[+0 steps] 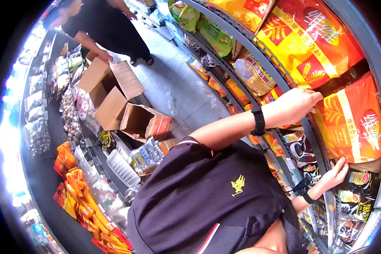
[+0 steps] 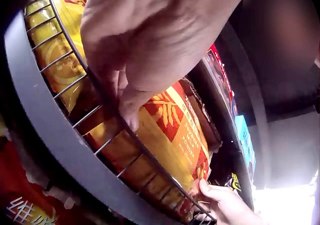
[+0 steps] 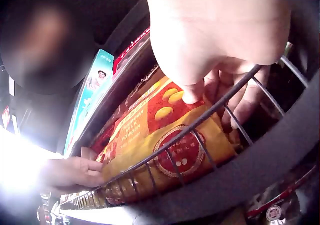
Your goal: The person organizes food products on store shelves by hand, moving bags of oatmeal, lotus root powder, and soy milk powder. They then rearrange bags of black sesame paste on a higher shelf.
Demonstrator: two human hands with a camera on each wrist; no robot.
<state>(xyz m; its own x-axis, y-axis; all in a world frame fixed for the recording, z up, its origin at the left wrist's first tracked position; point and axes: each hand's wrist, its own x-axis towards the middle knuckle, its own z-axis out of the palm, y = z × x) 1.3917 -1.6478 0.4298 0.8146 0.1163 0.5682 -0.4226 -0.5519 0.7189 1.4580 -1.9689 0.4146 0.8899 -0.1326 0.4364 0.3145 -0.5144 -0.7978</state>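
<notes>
A red and yellow bag of soybean milk powder [image 1: 345,122] lies on the shelf behind its wire front rail. My left hand [image 1: 294,106], with a black band at the wrist, grips the bag's upper near corner; in the left wrist view that hand [image 2: 145,44] has its thumb on the yellow side of the bag [image 2: 175,130]. At the lower near corner my right hand [image 1: 332,175] pinches the bag's edge. The right wrist view shows the right hand [image 3: 220,34] with its thumb on the printed face of the bag [image 3: 145,130] and its fingers curled behind the wire rail [image 3: 200,120].
Another large red and yellow bag [image 1: 309,42] sits beside it on the same shelf. Lower shelves hold more packets [image 1: 256,76]. Across the aisle stand open cardboard boxes [image 1: 114,106] and hanging orange packets [image 1: 86,199]. A person in dark clothes [image 1: 106,29] stands by the boxes.
</notes>
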